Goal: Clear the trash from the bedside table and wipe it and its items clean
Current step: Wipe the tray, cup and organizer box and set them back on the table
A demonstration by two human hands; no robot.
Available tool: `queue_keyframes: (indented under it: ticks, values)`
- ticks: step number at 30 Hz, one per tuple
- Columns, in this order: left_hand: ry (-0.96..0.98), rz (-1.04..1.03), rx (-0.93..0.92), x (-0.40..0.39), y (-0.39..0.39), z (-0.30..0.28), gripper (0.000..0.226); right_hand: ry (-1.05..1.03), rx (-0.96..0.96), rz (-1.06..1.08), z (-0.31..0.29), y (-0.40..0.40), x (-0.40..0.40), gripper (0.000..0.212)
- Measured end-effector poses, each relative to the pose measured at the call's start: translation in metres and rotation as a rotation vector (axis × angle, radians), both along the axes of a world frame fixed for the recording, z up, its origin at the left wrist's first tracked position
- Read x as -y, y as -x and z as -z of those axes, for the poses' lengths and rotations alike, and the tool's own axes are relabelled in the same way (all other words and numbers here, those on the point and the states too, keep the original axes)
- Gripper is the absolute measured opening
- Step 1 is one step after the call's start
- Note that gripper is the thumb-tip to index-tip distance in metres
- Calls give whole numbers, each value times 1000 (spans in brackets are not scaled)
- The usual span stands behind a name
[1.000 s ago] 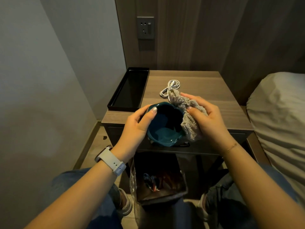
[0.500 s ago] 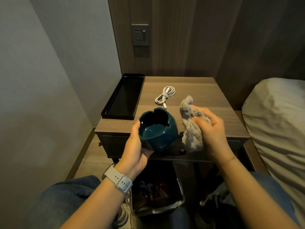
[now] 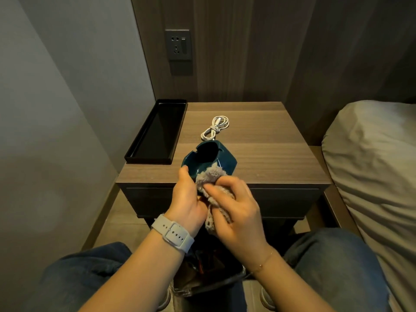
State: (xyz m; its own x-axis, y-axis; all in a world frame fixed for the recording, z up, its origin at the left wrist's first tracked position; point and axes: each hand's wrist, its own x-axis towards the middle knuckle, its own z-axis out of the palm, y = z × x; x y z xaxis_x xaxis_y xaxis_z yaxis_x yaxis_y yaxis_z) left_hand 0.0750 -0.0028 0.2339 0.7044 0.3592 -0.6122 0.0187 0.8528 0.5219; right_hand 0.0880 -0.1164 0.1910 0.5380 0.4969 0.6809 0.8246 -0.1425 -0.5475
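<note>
Nearest: two denim-clad knees, and between them, below the bedside table (image 3: 270,154), one trash bin (image 3: 209,273) with a clear liner and some dark and red scraps inside, mostly hidden by the arms. Left wrist has one pale matte silicone watch strap (image 3: 173,236); right wrist has one thin chain bracelet (image 3: 264,260).

Left hand (image 3: 188,199) is wrapped around the near side of one teal glossy ashtray (image 3: 211,159), faceted outside, notched rim, held at the table's front edge and tilted so the opening faces away. Right hand (image 3: 236,212) is closed around one grey fuzzy cloth (image 3: 211,179), bunched, its top pressed on the ashtray's near rim, a tail hanging below the fingers.

Table: wood-grain laminate, square top, one drawer front. On it, behind the ashtray, one coiled white charging cable (image 3: 215,129). Along the table's left edge, one black rectangular tray (image 3: 157,131), shallow and glossy. Behind the table, on a wood-panel wall, one grey outlet plate (image 3: 177,45). Right of the table, a beige wrinkled bed cover (image 3: 371,158).
</note>
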Motion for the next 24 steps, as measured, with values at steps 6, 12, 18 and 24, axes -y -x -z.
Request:
queue_keyframes:
  ticks: [6,12,18,24]
  values:
    - [142,-109,10,-14,4,-6,37,-217,-301,7,-28,-45,32,36]
    - [174,-67,-49,-5,4,-16,39,-129,-259,30,-11,-33,-10,45]
    - [184,-201,-37,-14,3,-4,43,-64,-194,-96,-17,-32,16,41]
    - [134,-151,-53,-5,4,1,43,-12,-186,8,-18,-32,-8,45]
